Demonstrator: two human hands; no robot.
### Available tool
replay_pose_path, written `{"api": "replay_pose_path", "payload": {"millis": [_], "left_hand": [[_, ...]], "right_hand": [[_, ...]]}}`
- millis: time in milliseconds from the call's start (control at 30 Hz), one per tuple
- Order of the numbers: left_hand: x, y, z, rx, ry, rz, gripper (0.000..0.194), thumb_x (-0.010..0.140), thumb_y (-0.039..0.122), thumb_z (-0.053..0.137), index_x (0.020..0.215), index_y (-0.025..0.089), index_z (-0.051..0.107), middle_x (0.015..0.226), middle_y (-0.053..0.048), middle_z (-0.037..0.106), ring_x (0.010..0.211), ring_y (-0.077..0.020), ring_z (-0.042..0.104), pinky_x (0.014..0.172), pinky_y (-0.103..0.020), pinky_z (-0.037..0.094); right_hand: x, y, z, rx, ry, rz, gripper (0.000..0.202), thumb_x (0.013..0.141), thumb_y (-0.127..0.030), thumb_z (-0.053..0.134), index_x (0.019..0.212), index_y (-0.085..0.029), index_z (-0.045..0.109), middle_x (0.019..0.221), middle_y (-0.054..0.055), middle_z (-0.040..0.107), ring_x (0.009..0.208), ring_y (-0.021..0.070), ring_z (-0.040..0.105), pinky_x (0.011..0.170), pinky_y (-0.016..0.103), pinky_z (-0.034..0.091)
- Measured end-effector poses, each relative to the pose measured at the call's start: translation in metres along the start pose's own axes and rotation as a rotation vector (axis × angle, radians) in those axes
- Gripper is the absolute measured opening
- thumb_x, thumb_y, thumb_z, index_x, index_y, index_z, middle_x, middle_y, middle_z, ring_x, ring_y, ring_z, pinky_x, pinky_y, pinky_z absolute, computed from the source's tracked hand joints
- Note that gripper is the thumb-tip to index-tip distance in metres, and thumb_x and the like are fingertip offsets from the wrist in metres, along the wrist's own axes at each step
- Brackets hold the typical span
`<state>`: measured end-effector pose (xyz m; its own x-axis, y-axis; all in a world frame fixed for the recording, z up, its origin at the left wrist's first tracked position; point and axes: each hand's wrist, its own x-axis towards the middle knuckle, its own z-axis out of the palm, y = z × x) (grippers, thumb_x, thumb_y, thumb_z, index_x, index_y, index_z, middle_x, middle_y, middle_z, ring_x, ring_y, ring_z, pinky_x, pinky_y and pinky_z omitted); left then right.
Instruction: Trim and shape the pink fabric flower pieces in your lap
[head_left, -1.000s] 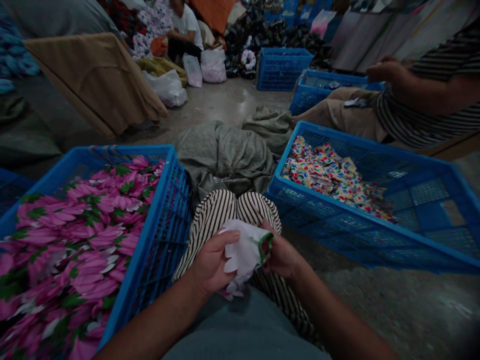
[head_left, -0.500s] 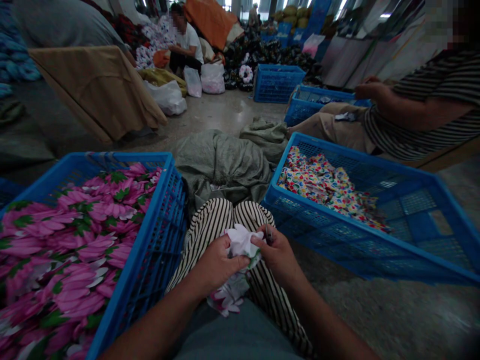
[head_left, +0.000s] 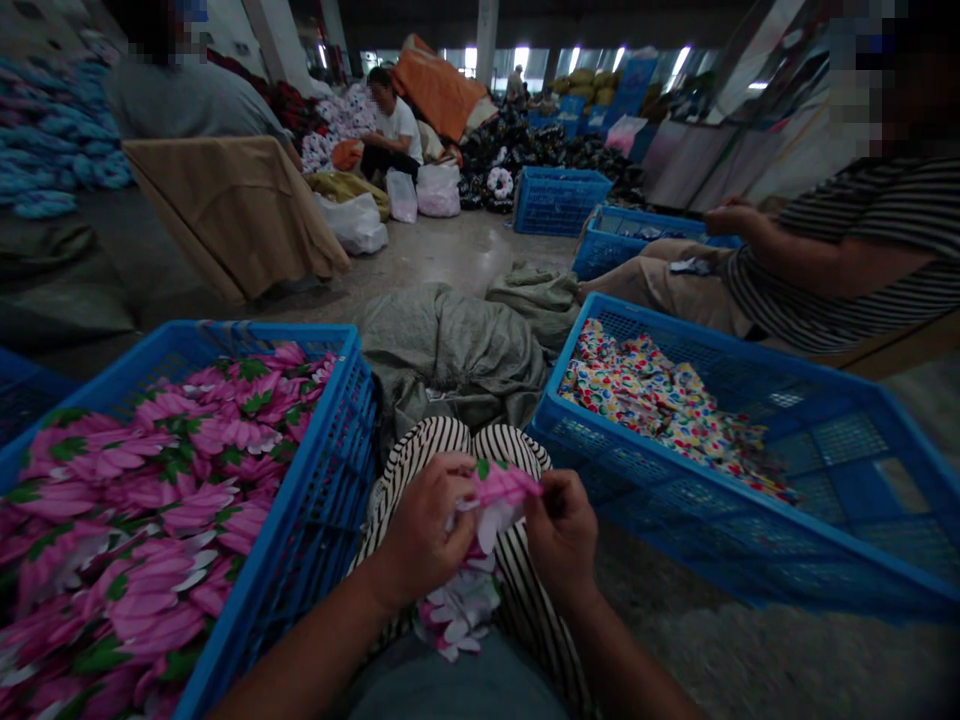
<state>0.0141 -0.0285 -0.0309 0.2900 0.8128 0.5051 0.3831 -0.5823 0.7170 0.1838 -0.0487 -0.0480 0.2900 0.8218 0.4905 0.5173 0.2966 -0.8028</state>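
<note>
Above my lap, a pink fabric flower piece (head_left: 504,488) with a green patch and white underside is stretched between my hands. My left hand (head_left: 431,525) is closed around its left end. At the other end, the thumb and fingers of my right hand (head_left: 561,530) pinch a pink petal tip. No tool can be made out in the right hand now. More white and pink flower pieces (head_left: 459,605) lie on my lap, over striped trousers (head_left: 427,450).
On my left stands a blue crate (head_left: 349,335) heaped with pink flower pieces. A second blue crate (head_left: 720,365) on my right holds colourful printed pieces (head_left: 660,390). Grey-green sacks (head_left: 450,330) lie ahead. A co-worker in a striped shirt (head_left: 847,250) sits at the right.
The flower piece has turned from its white side to its pink side. My right hand has shifted to a petal tip; the small dark tool it showed is out of sight. The view has tilted up.
</note>
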Motion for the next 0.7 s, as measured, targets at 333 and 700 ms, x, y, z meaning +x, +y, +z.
{"api": "replay_pose_path", "payload": {"millis": [333, 700], "left_hand": [[0.025, -0.020, 0.001, -0.894, -0.316, -0.543, 0.059, 0.074, 0.057, 0.050, 0.119, 0.019, 0.046, 0.126, -0.013, 0.046, 0.108, -0.0233, 0.048, 0.089, -0.035, 0.034], [0.025, 0.004, 0.003, -0.707, -0.465, -0.587, 0.019, 0.069, 0.022, 0.061, 0.079, 0.017, 0.046, 0.070, 0.005, 0.046, 0.062, -0.0089, 0.042, 0.056, -0.020, 0.031]], "right_hand": [[0.000, -0.013, -0.020, 0.034, -0.213, -0.515, 0.018, 0.071, -0.004, 0.047, 0.072, -0.022, 0.044, 0.056, -0.004, 0.049, 0.051, 0.0114, 0.048, 0.051, 0.022, 0.038], [0.005, -0.009, -0.031, 0.117, -0.257, -0.406, 0.017, 0.072, -0.004, 0.048, 0.071, -0.021, 0.046, 0.056, -0.004, 0.046, 0.049, 0.0108, 0.044, 0.048, 0.022, 0.036]]}}
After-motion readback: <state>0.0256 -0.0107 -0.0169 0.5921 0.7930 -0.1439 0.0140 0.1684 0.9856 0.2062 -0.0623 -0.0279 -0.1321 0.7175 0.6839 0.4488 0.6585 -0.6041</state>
